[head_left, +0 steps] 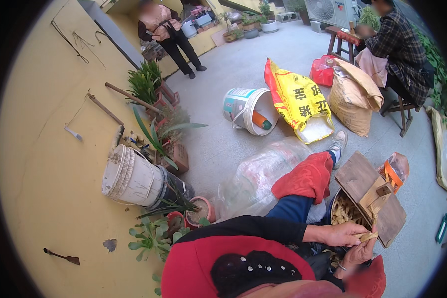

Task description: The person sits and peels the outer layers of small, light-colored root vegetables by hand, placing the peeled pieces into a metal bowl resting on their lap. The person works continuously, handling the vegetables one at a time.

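Pale yellow wall (pixel 44 149), light grey floor (pixel 203 109), dark wooden stool (pixel 335 31), white air-conditioning unit (pixel 334 14), soft daylight

i look from wearer's head, left fisheye of pair, tilted down and forward. left hand (pixel 340 234) and right hand (pixel 356 256) near, lower right. yellow wall (pixel 49 124) at left. gray floor (pixel 203 107) stretches to far white pot (pixel 269 27).

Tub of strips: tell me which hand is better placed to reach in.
Probably the left hand: it is closer to the tub, while the right hand sits lower in the picture, farther away. Both hold one strip, though.
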A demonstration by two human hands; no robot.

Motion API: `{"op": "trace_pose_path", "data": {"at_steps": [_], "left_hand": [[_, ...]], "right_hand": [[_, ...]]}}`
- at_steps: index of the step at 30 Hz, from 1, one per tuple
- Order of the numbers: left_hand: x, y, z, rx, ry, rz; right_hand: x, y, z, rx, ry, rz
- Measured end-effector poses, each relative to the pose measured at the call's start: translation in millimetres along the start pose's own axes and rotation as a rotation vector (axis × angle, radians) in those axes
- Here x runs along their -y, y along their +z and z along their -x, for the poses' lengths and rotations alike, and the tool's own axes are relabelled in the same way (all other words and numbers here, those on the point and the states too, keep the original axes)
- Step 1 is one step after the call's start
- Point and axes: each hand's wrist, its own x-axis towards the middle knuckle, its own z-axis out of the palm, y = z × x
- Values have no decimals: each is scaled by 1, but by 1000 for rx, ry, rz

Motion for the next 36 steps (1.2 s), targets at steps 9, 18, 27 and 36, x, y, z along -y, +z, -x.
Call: {"op": "trace_pose_path", "data": {"at_steps": [9,18,27,36], "left_hand": [[26,-19,8,26,-39,-36],[12,-29,31,-237,452,-1366],[41,-28,41,-241,619,-1260],[37,-24,54,-161,401,-1114]], "right_hand": [[34,0,-10,157,-151,329],[16,2,6,374,132,231],[6,4,39,333,907,-878],[13,7,48,218,924,-910]]}}
